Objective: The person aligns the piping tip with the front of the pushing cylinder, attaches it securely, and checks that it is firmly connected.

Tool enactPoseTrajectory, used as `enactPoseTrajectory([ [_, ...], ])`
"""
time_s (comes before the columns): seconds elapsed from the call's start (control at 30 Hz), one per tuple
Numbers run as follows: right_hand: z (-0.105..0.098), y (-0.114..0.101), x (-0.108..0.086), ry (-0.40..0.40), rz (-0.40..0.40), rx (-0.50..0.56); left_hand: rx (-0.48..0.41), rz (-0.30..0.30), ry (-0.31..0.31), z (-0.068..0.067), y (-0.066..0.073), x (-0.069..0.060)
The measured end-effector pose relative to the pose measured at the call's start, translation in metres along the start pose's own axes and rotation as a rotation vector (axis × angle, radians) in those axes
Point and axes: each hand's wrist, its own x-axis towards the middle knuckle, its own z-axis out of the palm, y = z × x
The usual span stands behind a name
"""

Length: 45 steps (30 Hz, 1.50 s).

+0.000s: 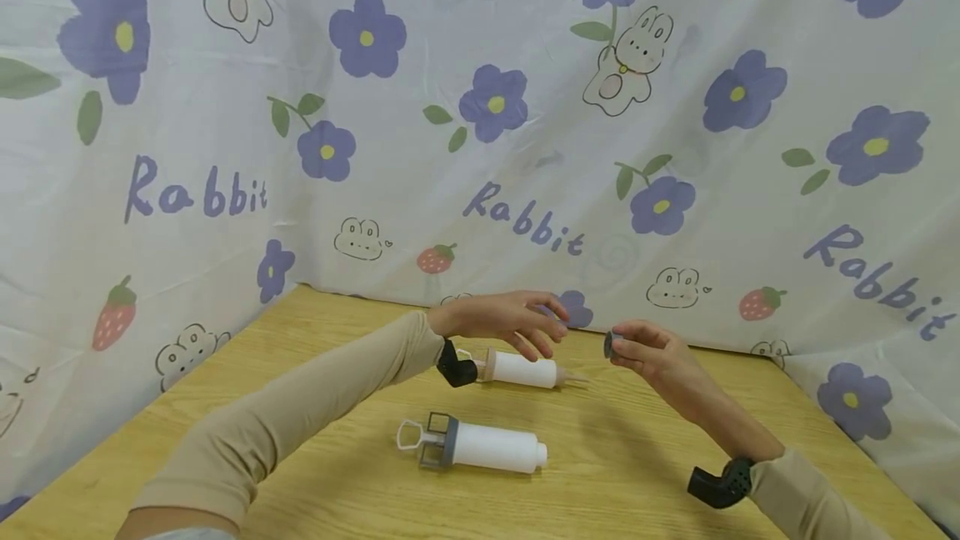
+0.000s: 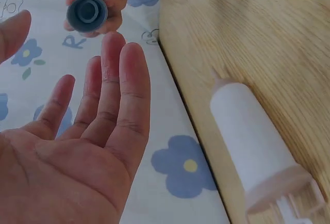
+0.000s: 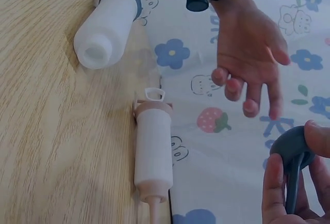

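Note:
My right hand pinches a dark grey nozzle cap between thumb and fingers, above the far part of the table. Its round open end faces the left wrist camera, and a long thin spout shows in the right wrist view. To its left, my left hand hovers with fingers extended and slightly bent, holding nothing. Under that hand lies a white syringe with a beige collar and beige nozzle. Nearer to me lies a larger white syringe with a grey collar, a pull handle and a bare, nozzle-less tip.
Both syringes lie on a wooden table. A white cloth printed with flowers, rabbits and strawberries hangs behind it and along the sides. Black wrist cameras are strapped to both wrists.

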Motion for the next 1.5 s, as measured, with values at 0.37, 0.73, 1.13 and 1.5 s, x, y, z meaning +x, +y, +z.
enactPoseTrajectory([
  [0.37, -0.001, -0.001, -0.004, 0.013, 0.036, -0.011, -0.059, -0.019, 0.044, -0.013, -0.038, -0.04],
  [0.73, -0.003, 0.006, -0.008, 0.024, 0.07, -0.016, -0.113, -0.054, 0.016, -0.009, -0.079, -0.067],
  [1.13, -0.004, 0.011, -0.011, 0.031, 0.082, 0.003, -0.141, -0.175, -0.02, 0.003, -0.098, -0.109],
  [1.5, -0.002, 0.015, -0.011, 0.045, 0.107, -0.004, 0.026, -0.162, -0.082, 0.021, -0.093, -0.109],
])
